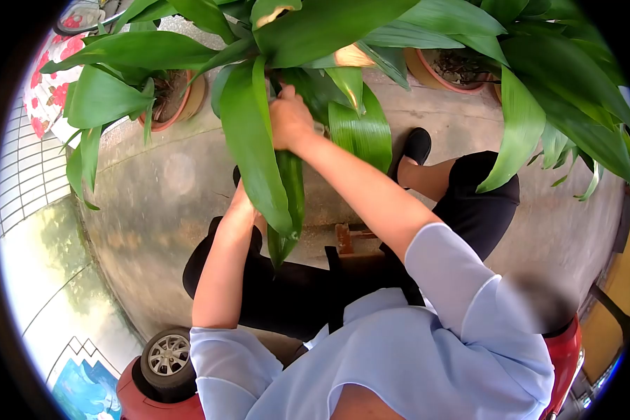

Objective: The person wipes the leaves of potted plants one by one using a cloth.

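Note:
Broad green leaves (255, 143) of a potted plant hang in front of me, some with brown, dry patches. My right hand (288, 119) is in among them near the plant's middle, its fingers curled; what they hold, if anything, is hidden by the foliage. The left forearm reaches up behind a long hanging leaf, which covers my left hand, so its fingers do not show.
Terracotta pots (182, 105) with leafy plants stand at the upper left and upper right (455, 73). A small wooden piece (350, 238) lies between my legs. A red object with a wheel (168, 355) is at the lower left, beside a tiled wall (35, 168).

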{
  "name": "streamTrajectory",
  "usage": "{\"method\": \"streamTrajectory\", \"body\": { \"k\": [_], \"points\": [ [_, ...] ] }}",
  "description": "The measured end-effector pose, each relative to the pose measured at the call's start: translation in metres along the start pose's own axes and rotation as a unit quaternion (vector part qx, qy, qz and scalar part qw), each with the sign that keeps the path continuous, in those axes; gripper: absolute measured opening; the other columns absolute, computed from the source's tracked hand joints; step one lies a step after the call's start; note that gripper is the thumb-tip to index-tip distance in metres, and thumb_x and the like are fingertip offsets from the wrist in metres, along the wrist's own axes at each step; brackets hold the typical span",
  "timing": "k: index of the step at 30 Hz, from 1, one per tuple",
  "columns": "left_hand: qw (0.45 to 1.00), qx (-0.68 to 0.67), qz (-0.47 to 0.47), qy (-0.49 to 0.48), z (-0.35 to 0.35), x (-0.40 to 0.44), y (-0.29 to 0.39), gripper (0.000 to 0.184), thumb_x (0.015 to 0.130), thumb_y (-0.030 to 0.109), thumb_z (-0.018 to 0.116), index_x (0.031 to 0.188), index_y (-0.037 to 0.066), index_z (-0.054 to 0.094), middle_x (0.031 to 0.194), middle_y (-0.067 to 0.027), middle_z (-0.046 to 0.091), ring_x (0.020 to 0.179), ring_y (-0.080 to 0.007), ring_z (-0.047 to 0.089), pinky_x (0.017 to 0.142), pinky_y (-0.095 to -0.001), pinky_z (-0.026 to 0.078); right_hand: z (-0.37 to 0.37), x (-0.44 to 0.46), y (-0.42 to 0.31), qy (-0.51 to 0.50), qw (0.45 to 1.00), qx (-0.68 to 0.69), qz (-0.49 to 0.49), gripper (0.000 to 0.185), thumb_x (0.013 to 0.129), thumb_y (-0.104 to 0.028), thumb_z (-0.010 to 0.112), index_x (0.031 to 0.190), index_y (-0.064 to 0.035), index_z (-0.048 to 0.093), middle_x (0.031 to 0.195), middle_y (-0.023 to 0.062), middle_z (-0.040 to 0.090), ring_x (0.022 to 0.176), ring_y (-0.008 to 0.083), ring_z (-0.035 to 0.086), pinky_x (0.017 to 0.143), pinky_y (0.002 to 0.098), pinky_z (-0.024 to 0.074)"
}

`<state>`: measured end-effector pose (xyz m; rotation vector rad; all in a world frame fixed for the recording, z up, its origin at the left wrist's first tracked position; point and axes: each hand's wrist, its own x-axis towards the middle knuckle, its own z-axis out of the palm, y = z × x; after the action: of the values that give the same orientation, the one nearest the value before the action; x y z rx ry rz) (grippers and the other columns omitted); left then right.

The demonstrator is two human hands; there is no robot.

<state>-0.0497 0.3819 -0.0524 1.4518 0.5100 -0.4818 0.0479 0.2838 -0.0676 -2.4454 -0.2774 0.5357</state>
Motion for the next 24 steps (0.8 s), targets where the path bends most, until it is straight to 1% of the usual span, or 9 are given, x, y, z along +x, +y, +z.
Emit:
{"method": "streamTrajectory", "body": {
  "k": [4, 7, 10, 13, 17, 18, 21, 22, 24],
  "points": [
    [0.994, 0.074, -0.085, 0.013, 0.009, -0.019, 0.019, 0.062, 0.073, -0.010, 0.035, 0.133, 0.004, 0.041, 0.124, -0.0138, 0.051, 0.115, -0.0191, 0.048, 0.097, -0.0279, 0.035, 0.001, 0.054, 0.008, 0.049, 0.997, 0.011, 0.066, 0.046, 0.065, -0.038, 0.064, 0.091, 0.0001, 0.069, 0.122, 0.0248, 0.044, 0.110, 0.0347, 0.047, 0.090, 0.0362, 0.0452],
    [0.995, 0.027, -0.093, 0.013, 0.003, -0.014, 0.006, 0.063, 0.073, -0.009, 0.037, 0.134, 0.004, 0.039, 0.125, -0.0127, 0.051, 0.115, -0.0191, 0.047, 0.098, -0.0280, 0.034, 0.004, 0.036, 0.004, 0.081, 0.993, 0.041, 0.078, 0.045, 0.069, -0.038, 0.061, 0.089, 0.0023, 0.068, 0.119, 0.0278, 0.047, 0.109, 0.0359, 0.049, 0.090, 0.0357, 0.0448],
    [0.999, 0.010, -0.033, -0.002, -0.011, 0.005, -0.025, 0.066, 0.070, -0.009, 0.040, 0.135, 0.002, 0.037, 0.127, -0.0121, 0.048, 0.118, -0.0181, 0.045, 0.100, -0.0274, 0.031, 0.017, 0.003, 0.018, -0.043, 0.999, 0.014, -0.013, 0.046, 0.074, -0.038, 0.058, 0.086, 0.0055, 0.067, 0.112, 0.0287, 0.050, 0.106, 0.0388, 0.050, 0.092, 0.0357, 0.0441],
    [0.995, -0.071, 0.002, -0.072, -0.032, 0.016, -0.054, 0.074, 0.062, -0.008, 0.044, 0.135, -0.002, 0.035, 0.130, -0.0118, 0.046, 0.121, -0.0183, 0.042, 0.102, -0.0275, 0.029, 0.021, -0.060, 0.026, 0.051, 0.982, 0.176, -0.054, 0.038, 0.080, -0.031, 0.058, 0.087, 0.0047, 0.065, 0.104, 0.0290, 0.052, 0.094, 0.0385, 0.053, 0.086, 0.0392, 0.0447],
    [0.994, -0.053, -0.013, -0.092, -0.022, 0.000, -0.015, 0.078, 0.059, -0.007, 0.047, 0.136, -0.003, 0.035, 0.130, -0.0121, 0.048, 0.119, -0.0209, 0.046, 0.101, -0.0291, 0.033, 0.011, -0.106, 0.047, 0.056, 0.933, 0.322, -0.152, 0.021, 0.083, -0.019, 0.057, 0.091, 0.0005, 0.063, 0.103, 0.0250, 0.057, 0.098, 0.0363, 0.053, 0.083, 0.0411, 0.0454],
    [0.988, -0.099, 0.009, -0.118, -0.014, -0.007, -0.001, 0.078, 0.059, -0.007, 0.046, 0.136, -0.003, 0.035, 0.129, -0.0123, 0.049, 0.118, -0.0208, 0.047, 0.101, -0.0293, 0.034, 0.016, -0.112, 0.055, 0.054, 0.930, 0.316, -0.182, 0.019, 0.080, -0.019, 0.061, 0.087, -0.0016, 0.064, 0.087, 0.0187, 0.059, 0.089, 0.0305, 0.057, 0.079, 0.0369, 0.0468],
    [0.984, -0.132, 0.077, -0.097, -0.008, -0.012, 0.002, 0.075, 0.061, -0.007, 0.043, 0.135, -0.005, 0.036, 0.127, -0.0127, 0.051, 0.117, -0.0197, 0.048, 0.099, -0.0294, 0.036, 0.002, -0.122, 0.068, -0.135, 0.881, 0.452, -0.030, 0.020, 0.081, -0.020, 0.060, 0.085, -0.0013, 0.064, 0.078, 0.0104, 0.061, 0.075, 0.0196, 0.057, 0.069, 0.0322, 0.0475],
    [0.988, -0.105, 0.078, -0.084, -0.008, -0.014, 0.006, 0.074, 0.062, -0.007, 0.043, 0.135, -0.005, 0.036, 0.126, -0.0126, 0.052, 0.116, -0.0196, 0.048, 0.099, -0.0294, 0.037, -0.002, -0.121, 0.064, -0.109, 0.838, 0.529, 0.082, 0.022, 0.081, -0.021, 0.059, 0.084, -0.0002, 0.065, 0.078, 0.0061, 0.062, 0.069, 0.0126, 0.053, 0.061, 0.0278, 0.0456],
    [0.987, -0.118, 0.054, -0.093, -0.011, -0.019, 0.020, 0.069, 0.064, -0.007, 0.042, 0.133, -0.005, 0.038, 0.125, -0.0126, 0.052, 0.114, -0.0197, 0.050, 0.099, -0.0292, 0.037, -0.005, -0.109, 0.068, -0.062, 0.764, 0.608, 0.208, 0.034, 0.089, -0.028, 0.051, 0.104, 0.0020, 0.058, 0.091, 0.0094, 0.062, 0.082, 0.0174, 0.058, 0.072, 0.0309, 0.0469]
  ]
}}
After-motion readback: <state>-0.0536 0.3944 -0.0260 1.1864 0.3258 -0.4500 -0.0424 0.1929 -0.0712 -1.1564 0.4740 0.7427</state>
